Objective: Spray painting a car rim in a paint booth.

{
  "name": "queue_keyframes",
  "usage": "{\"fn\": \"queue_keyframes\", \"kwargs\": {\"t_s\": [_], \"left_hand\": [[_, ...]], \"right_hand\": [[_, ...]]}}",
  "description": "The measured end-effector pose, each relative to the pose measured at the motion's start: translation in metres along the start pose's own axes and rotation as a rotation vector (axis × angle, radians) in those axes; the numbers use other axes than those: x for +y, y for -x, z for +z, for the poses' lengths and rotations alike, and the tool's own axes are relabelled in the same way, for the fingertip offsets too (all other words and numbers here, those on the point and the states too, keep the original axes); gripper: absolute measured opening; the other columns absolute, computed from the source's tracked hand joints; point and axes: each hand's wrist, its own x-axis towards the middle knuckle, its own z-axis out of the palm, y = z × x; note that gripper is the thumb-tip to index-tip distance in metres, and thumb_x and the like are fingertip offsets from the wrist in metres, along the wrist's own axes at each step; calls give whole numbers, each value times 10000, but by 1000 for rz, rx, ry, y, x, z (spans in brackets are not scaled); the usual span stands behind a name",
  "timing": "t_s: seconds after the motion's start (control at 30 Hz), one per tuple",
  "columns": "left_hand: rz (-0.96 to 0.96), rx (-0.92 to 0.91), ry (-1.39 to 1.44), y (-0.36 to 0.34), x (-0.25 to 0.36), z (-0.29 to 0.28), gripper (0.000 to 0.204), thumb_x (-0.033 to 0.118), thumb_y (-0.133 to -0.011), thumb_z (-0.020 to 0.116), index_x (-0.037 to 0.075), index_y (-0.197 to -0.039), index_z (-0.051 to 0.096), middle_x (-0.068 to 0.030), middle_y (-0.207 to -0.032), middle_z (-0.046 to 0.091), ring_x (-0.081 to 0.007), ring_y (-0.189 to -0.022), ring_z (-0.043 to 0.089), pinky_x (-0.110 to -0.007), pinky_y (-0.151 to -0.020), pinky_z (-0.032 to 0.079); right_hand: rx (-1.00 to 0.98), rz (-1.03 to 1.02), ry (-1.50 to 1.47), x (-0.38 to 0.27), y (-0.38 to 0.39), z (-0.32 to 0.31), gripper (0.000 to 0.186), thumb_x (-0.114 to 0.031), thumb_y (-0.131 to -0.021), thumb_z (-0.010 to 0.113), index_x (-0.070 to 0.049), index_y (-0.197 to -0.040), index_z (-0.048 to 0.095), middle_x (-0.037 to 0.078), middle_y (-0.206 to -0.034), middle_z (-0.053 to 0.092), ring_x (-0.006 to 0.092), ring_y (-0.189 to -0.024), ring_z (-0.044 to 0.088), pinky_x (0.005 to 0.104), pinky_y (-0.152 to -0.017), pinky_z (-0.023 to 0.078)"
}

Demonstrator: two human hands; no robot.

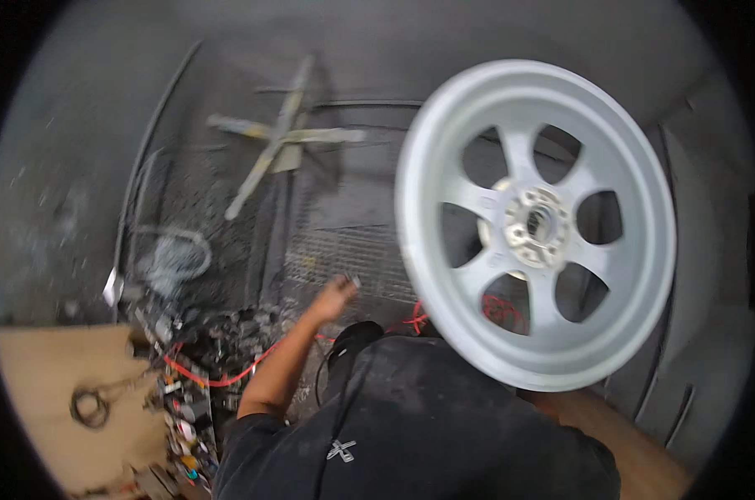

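Observation:
A silver alloy wheel (511, 92) with several spokes fills the right side, its open face toward me. Behind its hub shows part of a pale round plate (515, 272); what supports the wheel is hidden. My left hand (336, 300) is closed, out in front of my body and apart from the wheel. Something small and greyish shows at its fingertips, too blurred to name. Below the wheel, what looks like my right forearm (632, 437) shows as a smear. My right hand is out of sight, so whether it touches the wheel cannot be seen.
A tape-wrapped cross-shaped stand (282, 142) stands ahead on the left. Red hose (219, 382) runs across the floor near my feet. Jumbled small items (190, 417) lie at lower left beside a tan board (44, 375) with a coiled cable (90, 408). Floor grating (352, 258) lies ahead.

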Motion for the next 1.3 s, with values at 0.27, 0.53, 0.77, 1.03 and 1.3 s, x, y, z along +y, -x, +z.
{"fn": "queue_keyframes", "kwargs": {"t_s": [0.27, 0.53, 0.77, 1.03, 1.3], "left_hand": [[-101, 103, -90, 72, -232, -10, 332, 321, -894, 595, 22, -1027, 650, -230, -951, 657, -288, -926, 649, -410, -816, 495], [155, 1325, 18, 141, -306, -244, 307, 289, -886, 622, -3, -791, 622, -210, -707, 620, -400, -655, 602, -432, -612, 468], [9, 1618, -352, 211, -436, -392, 444, 289, -836, 696, -37, -1098, 548, -208, -940, 636, -359, -878, 610, -436, -840, 460], [102, 1213, 103, 183, -497, -429, 507, 362, -874, 689, -70, -1124, 604, -209, -1073, 662, -308, -958, 610, -416, -892, 455], [154, 1317, -8, 180, -411, -384, 558, 415, -890, 657, -114, -1046, 572, -285, -982, 632, -400, -865, 569, -440, -839, 436]], "right_hand": [[-423, 159, 482, 86, -86, 232, 369, -390, -955, 526, -43, -1057, 599, 51, -891, 643, 154, -734, 614, 312, -631, 475], [-347, 30, 738, 189, -43, 341, 328, -385, -962, 534, -71, -1010, 616, 36, -861, 651, 153, -696, 613, 284, -599, 469], [-542, -27, 1018, 215, 98, 462, 352, -379, -937, 591, -47, -1051, 618, 59, -891, 660, 160, -726, 614, 301, -637, 487], [-470, -517, 1606, 211, 179, 454, 569, -498, -856, 605, 29, -1068, 634, 266, -1029, 656, 394, -998, 635, 446, -855, 486], [-491, -625, 1450, 191, 220, 477, 537, -482, -842, 632, 0, -1079, 630, 223, -1061, 666, 388, -1019, 627, 449, -877, 494]]}}
